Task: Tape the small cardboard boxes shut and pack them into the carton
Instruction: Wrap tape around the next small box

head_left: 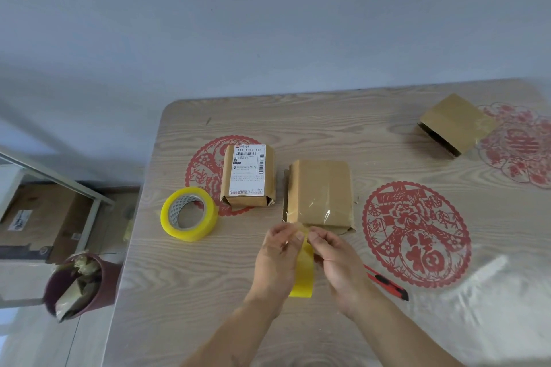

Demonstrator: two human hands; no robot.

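Note:
A plain small cardboard box (320, 192) lies at the table's middle with clear tape over its top. Just in front of it my left hand (278, 259) and my right hand (335, 262) pinch the upper end of a yellow strip of tape (304, 274) that hangs down between them. To the left lies a second small box (247, 176) with a white shipping label. A yellow tape roll (189, 214) lies left of that. A third small box (456, 124) sits far right at the back. A large carton (38, 217) stands on the floor at left.
A red utility knife (387, 281) lies right of my right wrist. Red paper-cut decorations (417, 235) lie under the clear table cover. A dark waste bin (79, 284) with scraps stands on the floor by the table's left edge.

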